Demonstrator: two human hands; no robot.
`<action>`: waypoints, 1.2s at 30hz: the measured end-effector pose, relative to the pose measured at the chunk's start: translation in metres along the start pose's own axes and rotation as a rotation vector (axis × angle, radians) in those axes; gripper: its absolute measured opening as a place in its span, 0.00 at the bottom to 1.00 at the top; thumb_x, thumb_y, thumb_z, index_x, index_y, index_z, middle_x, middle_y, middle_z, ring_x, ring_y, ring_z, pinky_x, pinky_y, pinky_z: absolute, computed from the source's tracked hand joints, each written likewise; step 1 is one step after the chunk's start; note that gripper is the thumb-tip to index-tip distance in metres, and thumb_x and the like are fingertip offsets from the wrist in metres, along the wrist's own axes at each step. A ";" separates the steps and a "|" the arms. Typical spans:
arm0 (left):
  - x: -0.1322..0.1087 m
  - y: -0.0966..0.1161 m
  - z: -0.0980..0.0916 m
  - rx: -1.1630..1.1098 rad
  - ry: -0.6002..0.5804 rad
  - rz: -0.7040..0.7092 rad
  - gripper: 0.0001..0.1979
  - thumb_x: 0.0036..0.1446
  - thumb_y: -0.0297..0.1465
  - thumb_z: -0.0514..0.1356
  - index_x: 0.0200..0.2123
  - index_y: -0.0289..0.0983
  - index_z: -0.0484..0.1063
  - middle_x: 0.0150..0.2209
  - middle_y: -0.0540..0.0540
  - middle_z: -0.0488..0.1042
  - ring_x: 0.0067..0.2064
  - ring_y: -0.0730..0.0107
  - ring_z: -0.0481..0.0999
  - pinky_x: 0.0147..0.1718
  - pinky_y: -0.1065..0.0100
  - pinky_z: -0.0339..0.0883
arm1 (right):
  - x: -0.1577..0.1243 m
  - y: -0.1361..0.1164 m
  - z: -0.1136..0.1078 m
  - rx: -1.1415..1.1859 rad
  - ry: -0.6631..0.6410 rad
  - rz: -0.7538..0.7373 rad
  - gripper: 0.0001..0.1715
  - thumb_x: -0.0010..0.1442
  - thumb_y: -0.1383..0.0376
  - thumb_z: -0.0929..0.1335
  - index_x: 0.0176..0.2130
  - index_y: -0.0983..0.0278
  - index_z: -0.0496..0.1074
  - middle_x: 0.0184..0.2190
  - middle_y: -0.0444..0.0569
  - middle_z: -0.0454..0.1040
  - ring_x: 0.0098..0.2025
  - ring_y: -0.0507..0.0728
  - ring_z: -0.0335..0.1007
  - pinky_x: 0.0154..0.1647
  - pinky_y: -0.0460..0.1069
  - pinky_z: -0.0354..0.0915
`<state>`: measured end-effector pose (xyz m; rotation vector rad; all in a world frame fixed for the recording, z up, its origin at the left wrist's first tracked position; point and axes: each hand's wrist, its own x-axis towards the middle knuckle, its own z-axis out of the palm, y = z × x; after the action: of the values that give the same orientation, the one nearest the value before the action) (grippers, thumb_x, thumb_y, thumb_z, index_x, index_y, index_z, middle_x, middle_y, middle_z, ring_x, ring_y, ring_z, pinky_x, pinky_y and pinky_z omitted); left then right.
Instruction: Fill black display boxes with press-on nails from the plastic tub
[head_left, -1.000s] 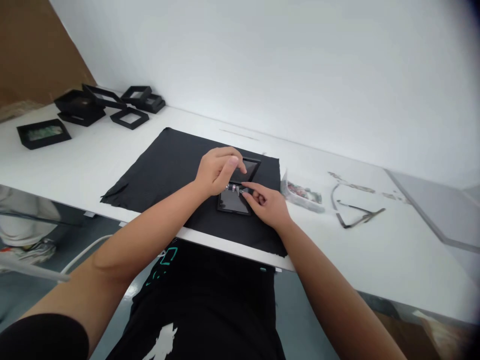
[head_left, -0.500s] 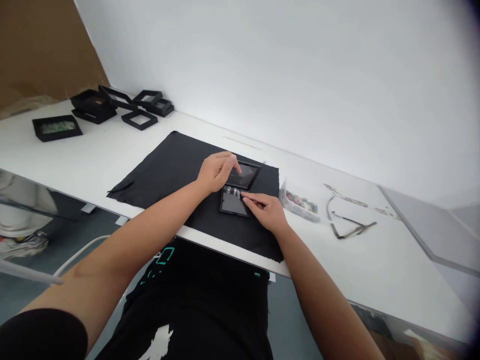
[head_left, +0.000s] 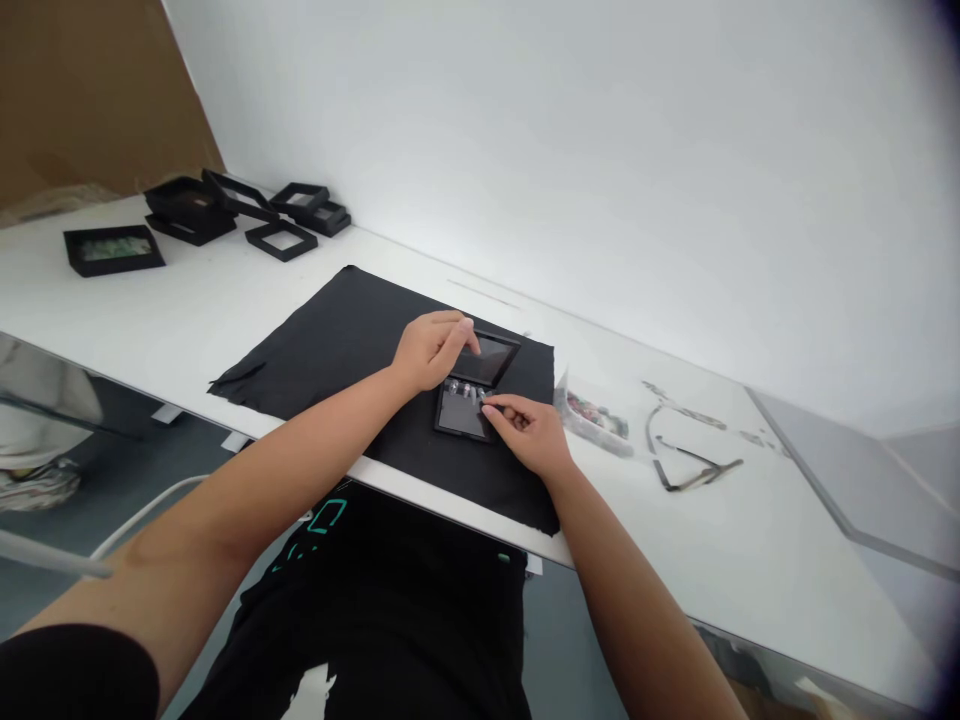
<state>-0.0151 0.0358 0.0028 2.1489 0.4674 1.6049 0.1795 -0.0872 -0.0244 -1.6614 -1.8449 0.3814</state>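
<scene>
A small black case (head_left: 463,418) lies opened on a black cloth (head_left: 322,340). Its lid (head_left: 496,360), with a clear window, leans back behind the base. My left hand (head_left: 431,350) is closed at the lid's left side, thumb and index finger over the window; its other fingers are partly hidden. Along the base's back edge runs a row of several small shiny, clear-to-silver pieces (head_left: 466,390), their kind too small to tell. My right hand (head_left: 531,430) pinches at the row's right end, fingertips against a small shiny piece (head_left: 482,394).
Right of the cloth stands a clear plastic tub (head_left: 596,420) of small coloured bits. Beyond it lie glasses (head_left: 690,470) and a grey panel (head_left: 862,470). Several black frame boxes (head_left: 191,210) sit at the far left. The white table's front edge (head_left: 450,510) is close to my body.
My right hand's fingertips have shifted slightly at the row's right end, where another shiny piece now shows. My left hand stays on the lid. The view has tilted a little.
</scene>
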 end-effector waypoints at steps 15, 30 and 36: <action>0.001 0.011 0.002 0.019 -0.062 0.092 0.27 0.72 0.37 0.46 0.26 0.37 0.77 0.26 0.46 0.77 0.29 0.73 0.74 0.35 0.67 0.68 | 0.000 -0.008 -0.005 -0.011 0.027 -0.025 0.17 0.64 0.54 0.68 0.42 0.61 0.81 0.18 0.40 0.66 0.20 0.50 0.60 0.25 0.48 0.59; -0.003 0.024 0.005 0.000 -0.142 0.225 0.24 0.71 0.31 0.47 0.26 0.39 0.78 0.28 0.49 0.79 0.31 0.72 0.78 0.36 0.66 0.69 | -0.066 0.013 -0.061 -0.546 0.638 0.223 0.20 0.62 0.55 0.68 0.47 0.65 0.79 0.45 0.62 0.78 0.50 0.69 0.70 0.54 0.64 0.63; -0.003 0.036 0.008 -0.072 -0.126 0.197 0.24 0.71 0.30 0.48 0.26 0.38 0.77 0.26 0.49 0.79 0.29 0.74 0.77 0.33 0.68 0.69 | -0.086 0.031 -0.077 -0.605 0.450 0.177 0.14 0.61 0.69 0.66 0.40 0.61 0.81 0.40 0.51 0.83 0.42 0.64 0.77 0.42 0.58 0.68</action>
<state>-0.0072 0.0029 0.0167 2.2834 0.1601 1.5479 0.2521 -0.1794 -0.0053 -2.0930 -1.5506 -0.5021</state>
